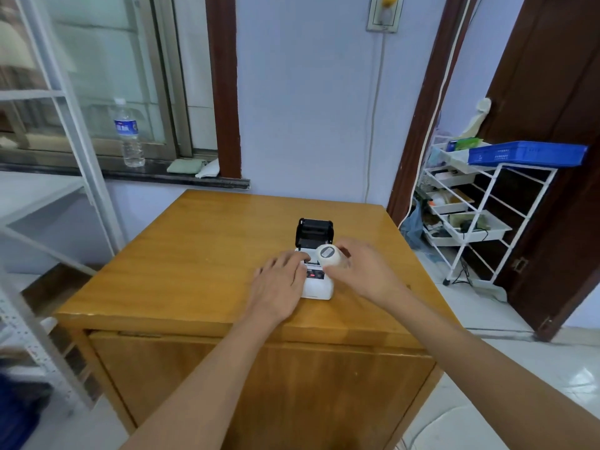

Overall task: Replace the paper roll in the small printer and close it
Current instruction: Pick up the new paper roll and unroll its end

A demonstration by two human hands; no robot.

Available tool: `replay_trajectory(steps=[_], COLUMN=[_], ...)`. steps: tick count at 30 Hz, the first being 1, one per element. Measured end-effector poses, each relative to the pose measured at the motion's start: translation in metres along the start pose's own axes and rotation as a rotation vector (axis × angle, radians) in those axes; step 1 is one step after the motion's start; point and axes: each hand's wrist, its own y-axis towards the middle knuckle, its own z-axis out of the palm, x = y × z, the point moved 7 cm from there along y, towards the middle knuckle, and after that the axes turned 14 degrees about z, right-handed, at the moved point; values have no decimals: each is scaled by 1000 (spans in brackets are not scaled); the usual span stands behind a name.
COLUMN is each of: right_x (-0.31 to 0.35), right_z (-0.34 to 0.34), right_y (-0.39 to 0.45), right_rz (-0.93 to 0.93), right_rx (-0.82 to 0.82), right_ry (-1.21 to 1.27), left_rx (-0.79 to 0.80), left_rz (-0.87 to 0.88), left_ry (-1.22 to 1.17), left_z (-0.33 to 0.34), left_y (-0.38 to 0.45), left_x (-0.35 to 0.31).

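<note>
- Glossy yellow-brown wooden worktop (201,254) carries the small white printer (317,289), black lid (314,232) raised at its far end.
- Right hand (363,271) grips the white paper roll (329,255) above the bay; left hand (282,284) lies flat, open, steadying the printer.
- Risk: roll dropped in skewed, jamming the lid.

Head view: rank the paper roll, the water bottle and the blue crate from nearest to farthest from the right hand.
1. Paper roll: held in the right hand, above the open printer.
2. Blue crate: on the white rack, far right.
3. Water bottle: on the windowsill, far left.
</note>
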Motion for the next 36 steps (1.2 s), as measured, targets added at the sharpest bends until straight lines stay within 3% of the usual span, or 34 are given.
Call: replay_trajectory(steps=[5, 16, 25, 30, 36], right_x=[22, 41, 73, 62, 26], right_z=[10, 23, 34, 21, -2], right_y=[26, 62, 56, 60, 26], right_rz=[-57, -159, -279, -266, -173], right_rx=[-14, 168, 88, 21, -145], right_ry=[-115, -677, -1069, -902, -349], left_rx=[-11, -50, -79, -69, -34], left_rz=[-29, -27, -4, -15, -21], left_ry=[64, 30, 4, 17, 30], left_z=[1, 5, 0, 0, 4], left_y=[0, 0, -1, -2, -1], left_x=[1, 7, 2, 1, 3])
